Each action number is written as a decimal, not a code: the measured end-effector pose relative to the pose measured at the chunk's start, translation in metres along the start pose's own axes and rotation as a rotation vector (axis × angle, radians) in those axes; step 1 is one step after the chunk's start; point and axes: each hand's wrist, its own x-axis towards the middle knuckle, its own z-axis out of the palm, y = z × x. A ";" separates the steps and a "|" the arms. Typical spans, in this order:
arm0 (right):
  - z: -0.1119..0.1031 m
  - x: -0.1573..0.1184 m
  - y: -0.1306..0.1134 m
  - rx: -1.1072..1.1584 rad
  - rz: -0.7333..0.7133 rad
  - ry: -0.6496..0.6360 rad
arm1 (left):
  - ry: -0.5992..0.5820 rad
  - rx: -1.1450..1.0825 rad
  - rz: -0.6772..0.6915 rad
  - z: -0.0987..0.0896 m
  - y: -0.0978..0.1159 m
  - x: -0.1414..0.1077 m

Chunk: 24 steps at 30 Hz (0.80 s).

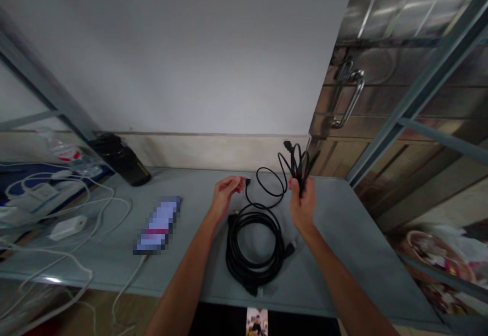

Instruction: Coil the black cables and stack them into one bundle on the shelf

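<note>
My right hand (303, 201) is closed round a bunched thin black cable (300, 165) above the back of the table, with one plug (288, 146) sticking up from the bundle. From there a loose loop of the cable runs left to its other connector (247, 182), which sits at the fingertips of my left hand (227, 193). Those fingers are pinched together on or just beside that end. Between my forearms lies a thicker black cable (280, 270), coiled in a ring on the grey table. Its connector (290, 248) points out to the right.
A phone (158, 226) with a white cord lies left of my left arm. Beyond it are a black bottle (122, 159), a clear plastic bottle (72, 155), a white adapter (68, 227) and tangled white cords. Metal frame posts (419, 87) flank the grey table (343, 254); a wall stands behind.
</note>
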 end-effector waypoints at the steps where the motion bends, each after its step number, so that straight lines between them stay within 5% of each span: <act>1: 0.002 -0.002 0.002 0.018 0.005 -0.070 | -0.016 0.002 -0.013 0.001 0.000 0.000; 5: 0.012 -0.010 0.006 0.048 0.032 -0.264 | -0.117 0.016 -0.092 0.003 -0.001 -0.001; 9: 0.014 -0.011 0.002 0.050 0.030 -0.286 | -0.167 0.011 -0.152 0.004 -0.003 -0.003; 20: -0.002 0.007 -0.012 0.039 -0.085 0.181 | -0.058 0.132 -0.139 0.001 -0.033 0.007; 24: -0.003 0.008 -0.012 0.112 -0.088 0.228 | 0.032 0.254 -0.069 -0.001 -0.039 0.010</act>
